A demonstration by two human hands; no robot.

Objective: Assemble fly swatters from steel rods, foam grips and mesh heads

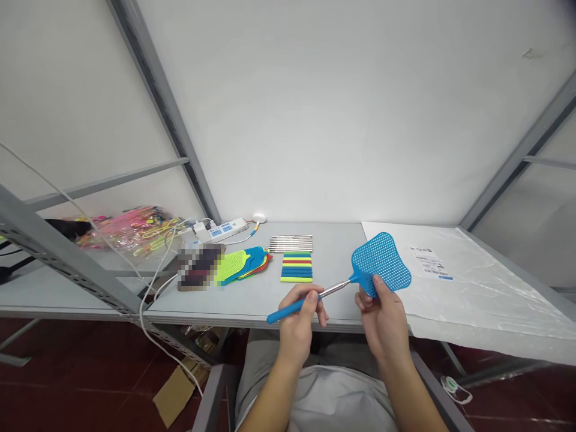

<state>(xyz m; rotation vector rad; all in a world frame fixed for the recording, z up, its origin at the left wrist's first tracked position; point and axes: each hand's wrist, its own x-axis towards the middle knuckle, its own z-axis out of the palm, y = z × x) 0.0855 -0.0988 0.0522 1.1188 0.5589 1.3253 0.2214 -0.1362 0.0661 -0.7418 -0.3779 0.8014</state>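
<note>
A blue fly swatter (382,261) is held between my two hands above the front of the table. My left hand (299,318) closes on its blue handle grip, near where the metal rod comes out. The fingers and thumb of my right hand (382,315) pinch the lower edge of the perforated head. Behind my left hand lie several coloured handle grips (296,268) in a row, with a set of metal rods (291,243) just beyond. Loose swatter heads (238,266) in yellow-green, blue and red overlap in a pile to the left.
On the right, a white plastic bag (472,282) with a label covers the table. A power strip (228,228) with cables sits at the back left. Plastic-wrapped colourful items (135,231) lie beyond the metal post (171,108). Cardboard (174,393) rests on the floor.
</note>
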